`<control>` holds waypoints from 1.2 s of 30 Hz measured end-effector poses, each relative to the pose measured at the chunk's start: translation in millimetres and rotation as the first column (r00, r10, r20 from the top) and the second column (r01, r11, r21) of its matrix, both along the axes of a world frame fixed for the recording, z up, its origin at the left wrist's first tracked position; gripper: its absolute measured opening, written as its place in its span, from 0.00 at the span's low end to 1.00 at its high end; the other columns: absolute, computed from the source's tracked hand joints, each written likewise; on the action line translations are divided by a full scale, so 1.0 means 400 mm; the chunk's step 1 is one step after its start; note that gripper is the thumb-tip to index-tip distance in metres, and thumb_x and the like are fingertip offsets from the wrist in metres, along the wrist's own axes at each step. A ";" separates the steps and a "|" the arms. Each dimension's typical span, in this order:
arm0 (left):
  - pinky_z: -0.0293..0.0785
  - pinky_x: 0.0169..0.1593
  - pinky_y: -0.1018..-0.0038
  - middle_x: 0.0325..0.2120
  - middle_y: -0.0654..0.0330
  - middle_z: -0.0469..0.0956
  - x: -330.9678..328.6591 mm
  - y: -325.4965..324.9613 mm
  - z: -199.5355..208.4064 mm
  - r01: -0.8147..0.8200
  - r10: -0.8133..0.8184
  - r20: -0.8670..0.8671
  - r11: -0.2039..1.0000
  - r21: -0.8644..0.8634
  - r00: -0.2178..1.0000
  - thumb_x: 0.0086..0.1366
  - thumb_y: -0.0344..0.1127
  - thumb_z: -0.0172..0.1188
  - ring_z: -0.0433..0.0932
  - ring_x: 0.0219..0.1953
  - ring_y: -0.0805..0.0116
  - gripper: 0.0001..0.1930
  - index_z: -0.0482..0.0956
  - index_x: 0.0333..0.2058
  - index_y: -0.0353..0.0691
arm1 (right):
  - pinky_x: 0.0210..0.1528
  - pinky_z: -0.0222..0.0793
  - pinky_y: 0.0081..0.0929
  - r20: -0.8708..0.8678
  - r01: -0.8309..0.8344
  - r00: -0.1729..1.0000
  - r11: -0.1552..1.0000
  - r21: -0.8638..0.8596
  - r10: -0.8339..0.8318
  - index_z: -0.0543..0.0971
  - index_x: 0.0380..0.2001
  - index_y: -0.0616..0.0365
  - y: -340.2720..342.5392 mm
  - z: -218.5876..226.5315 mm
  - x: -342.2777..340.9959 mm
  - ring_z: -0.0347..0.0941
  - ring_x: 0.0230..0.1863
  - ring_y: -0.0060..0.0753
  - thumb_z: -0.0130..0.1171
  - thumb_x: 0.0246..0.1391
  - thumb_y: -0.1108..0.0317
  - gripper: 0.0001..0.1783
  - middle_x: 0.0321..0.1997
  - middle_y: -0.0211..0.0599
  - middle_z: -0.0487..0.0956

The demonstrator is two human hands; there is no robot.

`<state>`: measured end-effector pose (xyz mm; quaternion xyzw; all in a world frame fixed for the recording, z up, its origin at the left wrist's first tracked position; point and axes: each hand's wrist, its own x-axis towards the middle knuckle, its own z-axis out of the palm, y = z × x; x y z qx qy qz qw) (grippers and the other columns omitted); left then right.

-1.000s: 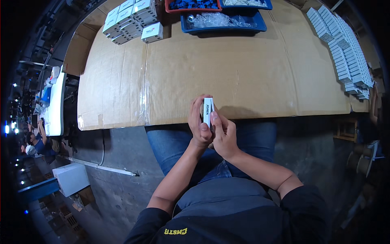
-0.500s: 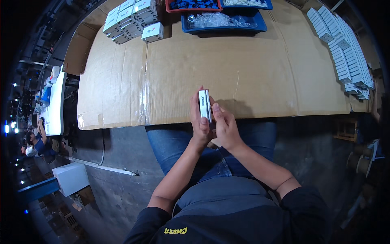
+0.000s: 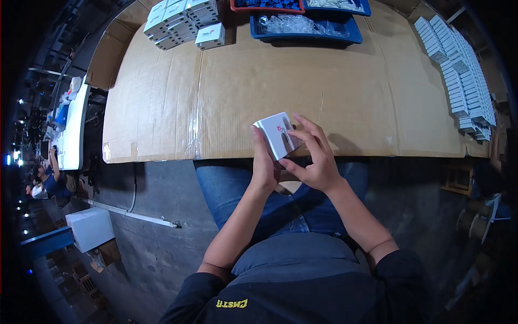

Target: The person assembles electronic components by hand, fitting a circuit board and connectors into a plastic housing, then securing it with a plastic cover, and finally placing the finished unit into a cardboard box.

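Observation:
A small white box (image 3: 274,133) with a red mark and dark print on its upper face is held tilted above the table's near edge. On its left side, my left hand (image 3: 263,166) is closed round it, thumb along the edge. From the right, my right hand (image 3: 319,164) grips it too, its thumb at the near corner and a finger on the printed face. The underside of the box and the left fingers beneath it are hidden.
Cardboard covers the table (image 3: 243,81). Stacked white boxes (image 3: 175,24) stand at the far left, one single box (image 3: 210,36) beside them. Beyond are a blue tray (image 3: 307,41) of clear plastic pieces and a red tray (image 3: 267,9). Rows of white boxes (image 3: 458,73) line the right.
The box has turned from its narrow side to show its broad printed face. My right hand has shifted right and spread its fingers over it. The view has shifted slightly.

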<state>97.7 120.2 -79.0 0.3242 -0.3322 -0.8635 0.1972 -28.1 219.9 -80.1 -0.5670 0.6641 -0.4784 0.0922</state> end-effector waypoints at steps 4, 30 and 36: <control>0.80 0.58 0.62 0.59 0.49 0.73 -0.010 0.036 0.057 0.029 -0.031 0.021 0.994 0.104 0.999 0.72 0.76 0.30 0.78 0.58 0.57 0.46 0.61 0.69 0.40 | 0.71 0.63 0.51 -0.102 -0.091 0.992 0.984 -0.154 0.076 0.73 0.64 0.58 -0.030 0.018 -0.034 0.66 0.71 0.54 0.74 0.50 0.45 0.44 0.71 0.51 0.68; 0.73 0.63 0.63 0.65 0.45 0.64 -0.038 0.044 -0.021 -0.141 0.122 -0.070 0.830 -0.540 0.990 0.69 0.33 0.64 0.71 0.63 0.60 0.46 0.42 0.77 0.45 | 0.73 0.59 0.33 0.829 -0.040 0.540 0.988 -0.147 0.145 0.67 0.69 0.67 -0.056 -0.021 0.024 0.62 0.74 0.37 0.26 0.72 0.32 0.48 0.72 0.47 0.68; 0.76 0.60 0.63 0.56 0.50 0.73 0.001 -0.012 -0.037 -0.170 0.159 -0.079 0.972 -0.164 0.984 0.77 0.54 0.47 0.77 0.56 0.61 0.32 0.55 0.70 0.41 | 0.75 0.57 0.38 0.525 -0.125 0.838 0.989 -0.075 0.146 0.67 0.69 0.64 -0.044 -0.014 -0.022 0.60 0.76 0.45 0.59 0.63 0.59 0.35 0.74 0.50 0.67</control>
